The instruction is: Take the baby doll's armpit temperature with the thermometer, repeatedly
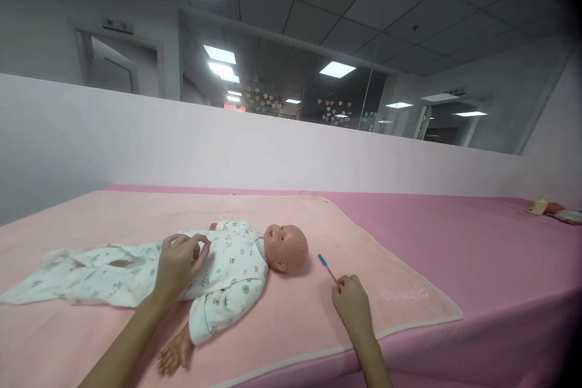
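A baby doll (286,245) in a white patterned romper (227,276) lies on its back on a light pink blanket (295,327), head to the right. My left hand (179,264) hovers over the doll's belly with the fingers curled and pinched at the romper's front. My right hand (351,306) rests on the blanket to the right of the doll's head, closed on a thin stick with a blue tip (326,267) that points up and left toward the head.
The blanket lies on a wide darker pink surface (477,254) backed by a low white wall (273,145). A second doll or bundle (552,211) lies at the far right edge. Glass partitions and doors stand behind the wall.
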`<state>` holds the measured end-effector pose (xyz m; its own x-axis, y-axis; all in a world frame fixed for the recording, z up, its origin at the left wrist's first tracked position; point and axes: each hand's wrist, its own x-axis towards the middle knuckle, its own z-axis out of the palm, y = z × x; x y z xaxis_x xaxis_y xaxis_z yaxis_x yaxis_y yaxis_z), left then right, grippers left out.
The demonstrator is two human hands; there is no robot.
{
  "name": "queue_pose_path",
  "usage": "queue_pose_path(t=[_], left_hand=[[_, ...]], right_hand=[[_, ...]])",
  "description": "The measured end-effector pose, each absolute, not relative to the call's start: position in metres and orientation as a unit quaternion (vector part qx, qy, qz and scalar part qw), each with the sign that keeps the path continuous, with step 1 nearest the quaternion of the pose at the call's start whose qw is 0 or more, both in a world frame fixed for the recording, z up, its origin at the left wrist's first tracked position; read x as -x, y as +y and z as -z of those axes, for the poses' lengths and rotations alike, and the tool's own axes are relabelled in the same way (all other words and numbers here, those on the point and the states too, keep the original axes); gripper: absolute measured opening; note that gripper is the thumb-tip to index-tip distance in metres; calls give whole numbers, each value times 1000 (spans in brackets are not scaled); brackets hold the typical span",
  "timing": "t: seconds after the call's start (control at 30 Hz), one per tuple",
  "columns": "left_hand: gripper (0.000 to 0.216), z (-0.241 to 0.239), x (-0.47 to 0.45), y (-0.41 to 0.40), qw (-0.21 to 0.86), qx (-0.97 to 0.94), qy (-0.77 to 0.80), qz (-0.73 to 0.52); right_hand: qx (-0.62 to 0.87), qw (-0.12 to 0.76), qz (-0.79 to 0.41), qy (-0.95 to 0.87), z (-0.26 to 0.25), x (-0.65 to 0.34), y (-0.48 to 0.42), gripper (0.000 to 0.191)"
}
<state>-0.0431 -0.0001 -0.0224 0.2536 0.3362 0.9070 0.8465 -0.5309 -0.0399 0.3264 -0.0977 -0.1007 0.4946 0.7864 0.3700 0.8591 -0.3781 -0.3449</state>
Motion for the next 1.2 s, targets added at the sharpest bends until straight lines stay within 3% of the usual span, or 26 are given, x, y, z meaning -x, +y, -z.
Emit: queue_pose_path(t=[0.5,0.63,0.77,0.93,1.2], left_hand=[[10,5,15,-7,387,794,-201,424],[14,-1,-9,-5,389,825,-133,388],[16,4,-21,2,357,816,-177,419],[14,15,-4,9,315,792,-250,460],[16,10,28,20,314,736,-338,495]], right_hand=[[834,238,104,-486,103,-325,-101,14],[837,232,106,-484,104,-323,-100,22],[856,242,105,-445,109,-323,-99,32],[852,337,52,-398,93,-338,-98,30],[678,563,45,-470,-34,-289,-39,26]])
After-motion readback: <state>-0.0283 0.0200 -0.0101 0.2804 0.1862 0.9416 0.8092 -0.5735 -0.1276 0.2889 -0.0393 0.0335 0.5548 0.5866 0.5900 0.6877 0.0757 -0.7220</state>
